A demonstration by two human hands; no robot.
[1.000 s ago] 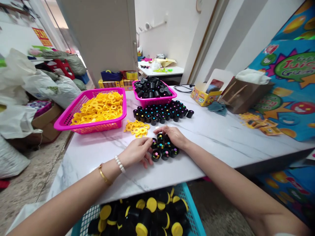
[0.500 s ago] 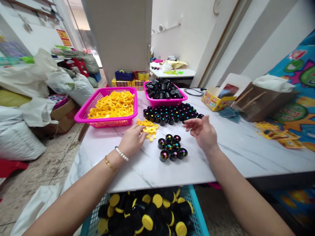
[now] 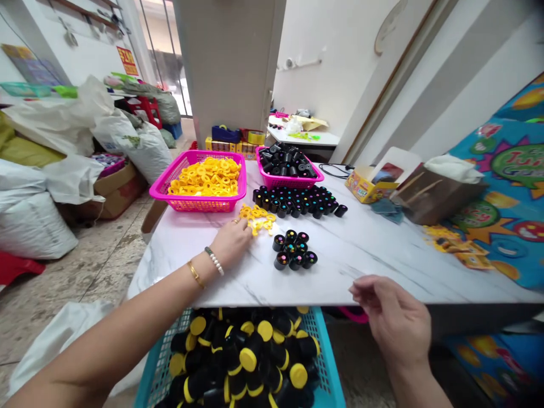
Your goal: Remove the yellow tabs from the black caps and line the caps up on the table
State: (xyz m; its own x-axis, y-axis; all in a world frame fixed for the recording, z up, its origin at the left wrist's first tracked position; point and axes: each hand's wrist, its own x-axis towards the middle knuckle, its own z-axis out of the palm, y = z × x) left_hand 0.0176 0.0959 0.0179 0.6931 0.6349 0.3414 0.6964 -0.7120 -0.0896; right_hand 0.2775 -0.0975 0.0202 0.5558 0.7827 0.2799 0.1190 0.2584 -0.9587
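Observation:
My left hand (image 3: 232, 242) lies on the white marble table (image 3: 382, 255) with its fingertips in a small heap of loose yellow rings (image 3: 257, 218); the fingers are bent over them and I cannot tell whether they hold one. Just to its right stands a tight cluster of small black cups (image 3: 294, 250) with coloured beads inside. My right hand (image 3: 393, 320) hovers off the table's near edge, fingers loosely curled and apart, holding nothing.
A pink basket of yellow rings (image 3: 204, 180) and a pink basket of black cups (image 3: 287, 164) stand at the back, with rows of filled cups (image 3: 297, 201) before them. A blue basket of yellow-capped black tubes (image 3: 246, 357) sits below the near edge. Boxes (image 3: 429, 192) lie right, sacks left.
My left hand left the cup cluster and reached the yellow rings. My right hand rose off the cluster, then pulled back toward me past the table's near edge.

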